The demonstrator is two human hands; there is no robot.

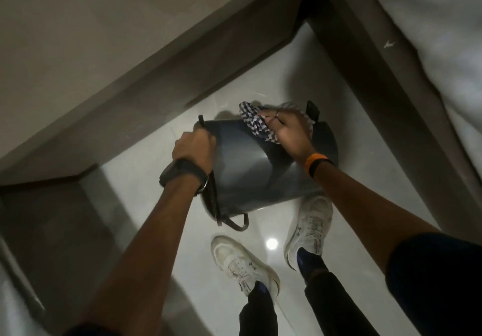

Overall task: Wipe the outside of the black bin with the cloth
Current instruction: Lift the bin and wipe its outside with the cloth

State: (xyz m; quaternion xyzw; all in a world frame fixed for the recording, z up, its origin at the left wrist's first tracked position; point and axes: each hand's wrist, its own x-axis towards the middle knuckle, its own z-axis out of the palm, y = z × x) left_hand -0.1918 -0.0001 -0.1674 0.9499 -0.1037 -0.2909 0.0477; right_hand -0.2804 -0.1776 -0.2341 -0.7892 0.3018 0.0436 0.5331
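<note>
Risk sits mostly with the left hand (194,145), which is closed around the rim of the black bin (250,171) and seems to hold it tipped above the pale floor (370,184), just ahead of the person's 2 white shoes (242,262). If that grip loosens while the other side is pushed, I'd expect the bin to swing or drop toward the feet. The right hand (289,129) is bunched shut on the checked cloth (254,121), pressing it against the bin's upper side. The glossy wall may let the cloth skate off. A loose wire handle (236,224) hangs underneath and could snag.
</note>
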